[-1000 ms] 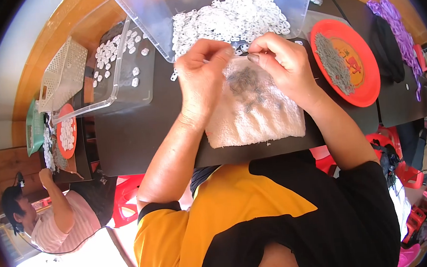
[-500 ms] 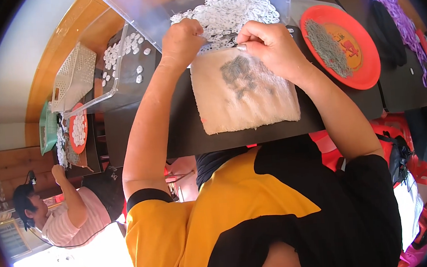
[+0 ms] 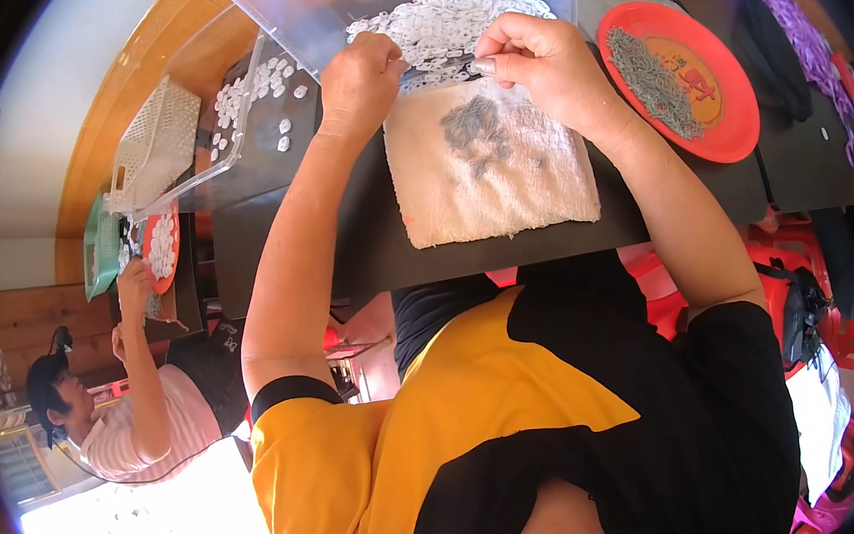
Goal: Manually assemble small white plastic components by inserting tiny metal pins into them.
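Note:
My left hand (image 3: 360, 83) is closed in a pinch at the near edge of a clear plastic bin (image 3: 291, 39). Level with it, my right hand (image 3: 543, 62) pinches thumb and fingertips together; whatever either hand holds is too small to make out. Small white oval pieces with holes (image 3: 468, 18) lie heaped in the bin, just beyond both hands. Between my forearms a beige towel (image 3: 502, 201) is spread on the dark table. Near its far edge is a dark grey patch (image 3: 477, 133), either small grey pieces or a stain; I cannot tell.
At the right stands a red plate (image 3: 732, 92) with a pile of thin grey pieces (image 3: 648, 84). Purple strands (image 3: 789, 28) lie beyond it. Loose white pieces (image 3: 253, 95) and a white basket (image 3: 161, 137) are to the left. A co-worker (image 3: 108, 423) reaches toward another red plate (image 3: 175, 252).
My hands stay close above the towel's far edge, with the right fingers slightly shifted. The view has tilted a little. The co-worker's hand has risen toward the red plate and green basket.

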{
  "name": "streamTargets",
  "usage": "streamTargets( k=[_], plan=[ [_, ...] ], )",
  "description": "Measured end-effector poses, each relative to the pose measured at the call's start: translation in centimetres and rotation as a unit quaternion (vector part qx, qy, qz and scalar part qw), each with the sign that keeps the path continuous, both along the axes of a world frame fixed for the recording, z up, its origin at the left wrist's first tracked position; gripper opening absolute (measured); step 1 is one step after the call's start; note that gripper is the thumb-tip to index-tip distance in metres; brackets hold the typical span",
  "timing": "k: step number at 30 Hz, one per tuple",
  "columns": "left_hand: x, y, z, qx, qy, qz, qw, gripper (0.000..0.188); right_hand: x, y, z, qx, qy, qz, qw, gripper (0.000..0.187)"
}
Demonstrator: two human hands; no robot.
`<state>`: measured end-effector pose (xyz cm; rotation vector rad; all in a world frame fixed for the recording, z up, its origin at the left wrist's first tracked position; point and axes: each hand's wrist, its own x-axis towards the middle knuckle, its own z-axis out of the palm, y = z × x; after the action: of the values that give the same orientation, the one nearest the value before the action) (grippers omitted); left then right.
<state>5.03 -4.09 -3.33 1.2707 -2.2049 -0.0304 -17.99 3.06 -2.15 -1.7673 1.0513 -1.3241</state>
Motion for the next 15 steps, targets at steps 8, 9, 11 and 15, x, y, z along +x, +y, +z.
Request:
streamTargets(
  k=[8, 9, 11, 15],
  plan=[
    [-0.8, -1.4, 0.1, 0.022, -0.073, -0.015, 0.997, 0.023, -0.2, -0.1, 0.2, -0.014, 0.002, -0.008, 1.000, 0.004],
    [-0.8, -1.3, 0.0, 0.032, -0.041, -0.022, 0.998, 0.022, -0.3, -0.1, 0.2, -0.016, -0.009, 0.001, 1.000, 0.004],
    [-0.8, -1.3, -0.3, 0.041, -0.009, -0.030, 0.999, 0.020, -0.4, 0.0, 0.2, -0.019, -0.020, 0.009, 1.000, 0.004],
    [-0.7, -0.6, 0.1, 0.093, 0.101, -0.020, 0.990, 0.015, -0.3, 0.3, 0.6, -0.017, -0.024, 0.013, 0.999, 0.004]
  ],
)
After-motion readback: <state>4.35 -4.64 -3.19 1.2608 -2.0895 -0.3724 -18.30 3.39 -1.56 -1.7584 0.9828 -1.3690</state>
